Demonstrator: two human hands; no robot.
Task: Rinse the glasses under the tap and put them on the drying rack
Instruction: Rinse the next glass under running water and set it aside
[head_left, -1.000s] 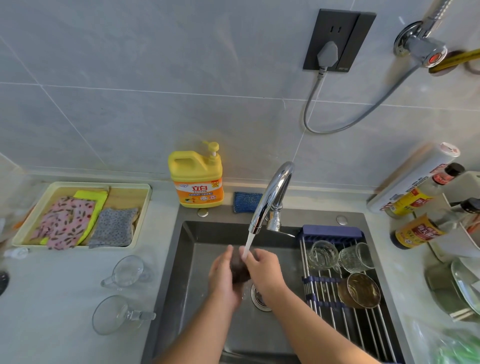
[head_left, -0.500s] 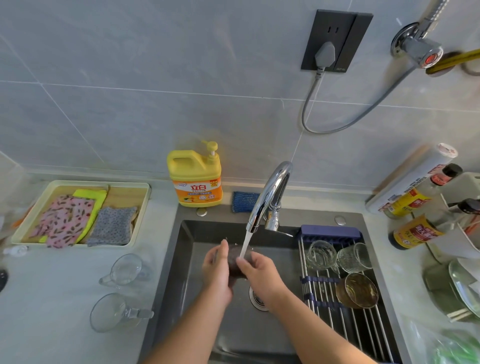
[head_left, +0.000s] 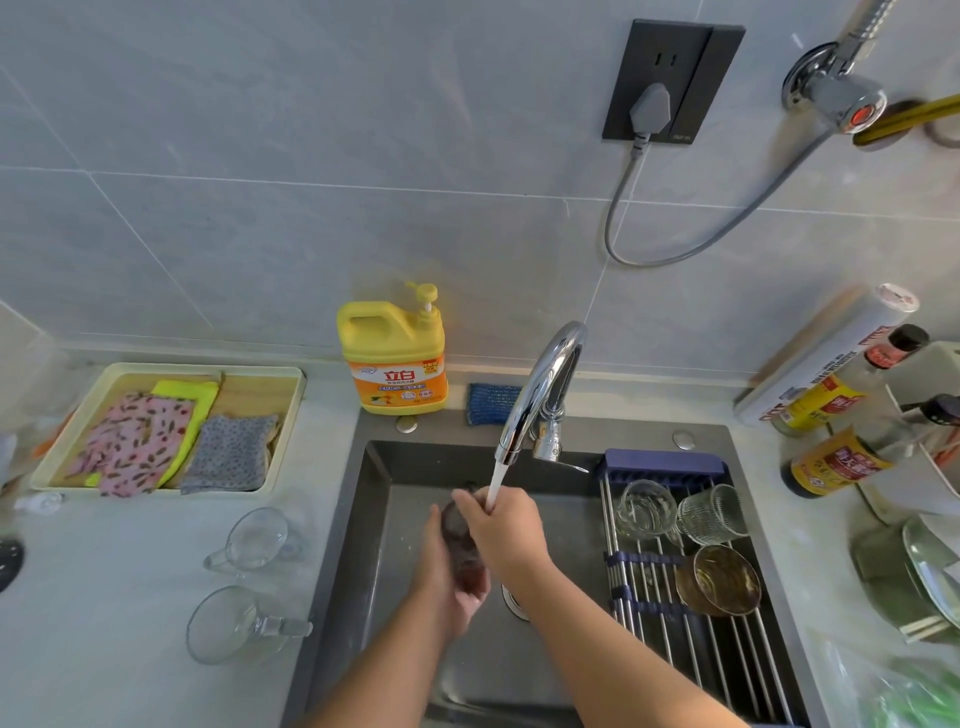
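Note:
A dark tinted glass (head_left: 461, 545) is held between both hands over the sink (head_left: 379, 499). My left hand (head_left: 444, 582) cups it from below and my right hand (head_left: 506, 535) grips it from the right. Water runs from the chrome tap (head_left: 540, 395) onto my right hand's fingers and the glass. On the drying rack (head_left: 670, 597) across the sink's right side lie two clear glasses (head_left: 647, 506) (head_left: 711, 514) and an amber glass (head_left: 724, 579). Two clear handled glasses (head_left: 257, 540) (head_left: 239, 623) stand on the counter left of the sink.
A yellow detergent bottle (head_left: 395, 358) and a blue scrubber (head_left: 491, 402) stand behind the sink. A tray of cloths (head_left: 166, 431) sits at the left. Sauce bottles (head_left: 836, 457), a roll and plates (head_left: 930, 566) crowd the right counter. A plugged cable hangs on the wall.
The dark glass has tipped onto its side between my hands, and my left hand has slid lower under it. My right hand stays under the stream.

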